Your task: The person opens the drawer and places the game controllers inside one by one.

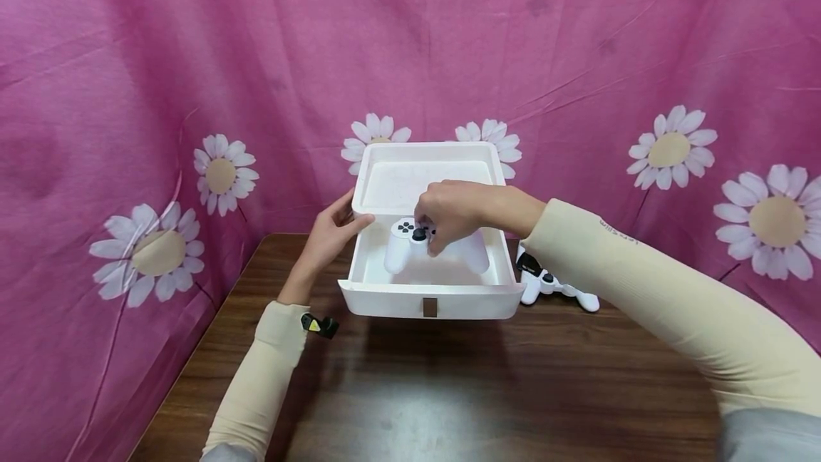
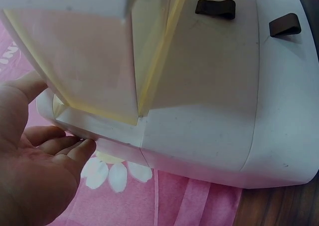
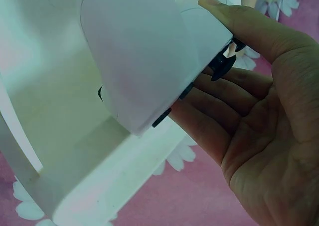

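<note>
Game controller (image 1: 399,252), white with black buttons and thumbsticks, is gripped by the right hand (image 1: 452,212), within the outline of a white pulled-out drawer (image 1: 385,303). The thumb and bent fingers pinch its middle, with the two pale handles pointing toward the person; in the right wrist view the thumbsticks face the palm. Whether the controller touches the drawer's floor beneath the hand cannot be told.

Around and below that hand run the drawer's walls, and on its front panel, nearer the person, sits a small brown tab (image 1: 430,307). Just beyond the hand lies the shallow, rimmed top of the white drawer unit (image 1: 358,191). Two more dark tabs show on the unit in the left wrist view.

To the left of the drawer, the left hand (image 1: 330,237) rests against the unit's side, thumb spread away from the relaxed fingers and reaching over the edge. Behind it, a small black device (image 1: 319,325) is worn at the cuff of a cream sleeve.

Right of the drawer, under the right forearm, another white controller (image 1: 554,287) lies partly hidden on the brown wooden desk (image 1: 616,376). Beyond both hands hangs a pink cloth (image 1: 256,20) printed with white daisies.
</note>
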Tool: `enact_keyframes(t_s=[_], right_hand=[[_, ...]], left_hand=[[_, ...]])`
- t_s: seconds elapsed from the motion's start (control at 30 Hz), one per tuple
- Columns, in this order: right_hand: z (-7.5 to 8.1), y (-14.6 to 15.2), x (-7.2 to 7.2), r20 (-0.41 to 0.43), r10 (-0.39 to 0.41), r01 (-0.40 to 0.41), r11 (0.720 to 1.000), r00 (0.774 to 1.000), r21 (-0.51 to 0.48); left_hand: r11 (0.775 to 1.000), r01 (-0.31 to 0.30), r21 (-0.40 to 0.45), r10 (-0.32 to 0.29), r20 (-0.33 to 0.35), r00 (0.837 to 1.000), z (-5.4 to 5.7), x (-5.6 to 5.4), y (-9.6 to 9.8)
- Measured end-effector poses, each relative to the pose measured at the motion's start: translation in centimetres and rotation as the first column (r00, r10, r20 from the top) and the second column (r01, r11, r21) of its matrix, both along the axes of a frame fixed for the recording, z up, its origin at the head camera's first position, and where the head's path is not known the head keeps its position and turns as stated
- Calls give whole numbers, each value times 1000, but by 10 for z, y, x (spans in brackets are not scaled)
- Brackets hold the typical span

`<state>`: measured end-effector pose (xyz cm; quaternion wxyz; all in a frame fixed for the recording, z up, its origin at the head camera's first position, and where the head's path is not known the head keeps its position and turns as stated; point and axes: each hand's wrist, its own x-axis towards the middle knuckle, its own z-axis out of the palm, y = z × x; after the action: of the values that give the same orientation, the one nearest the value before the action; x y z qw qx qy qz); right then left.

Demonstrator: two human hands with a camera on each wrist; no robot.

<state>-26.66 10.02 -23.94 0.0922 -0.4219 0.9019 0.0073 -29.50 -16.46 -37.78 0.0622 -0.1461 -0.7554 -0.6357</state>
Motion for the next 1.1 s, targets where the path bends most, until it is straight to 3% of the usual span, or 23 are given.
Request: enact_keyframes(t_s=[0.57, 0.8, 1.1], right_hand=[[-27, -7, -7, 18, -28, 28, 999, 999, 27], [-37, -9, -7, 28, -90, 89, 994, 996, 60], [-42, -6, -9, 43, -99, 95, 992, 994, 81]], left_hand=[[999, -29, -29, 29, 8, 1000, 0, 2, 0], [999, -25, -33, 26, 18, 1000, 2, 3, 0], [999, -23, -31, 23, 23, 999, 2, 3, 0]])
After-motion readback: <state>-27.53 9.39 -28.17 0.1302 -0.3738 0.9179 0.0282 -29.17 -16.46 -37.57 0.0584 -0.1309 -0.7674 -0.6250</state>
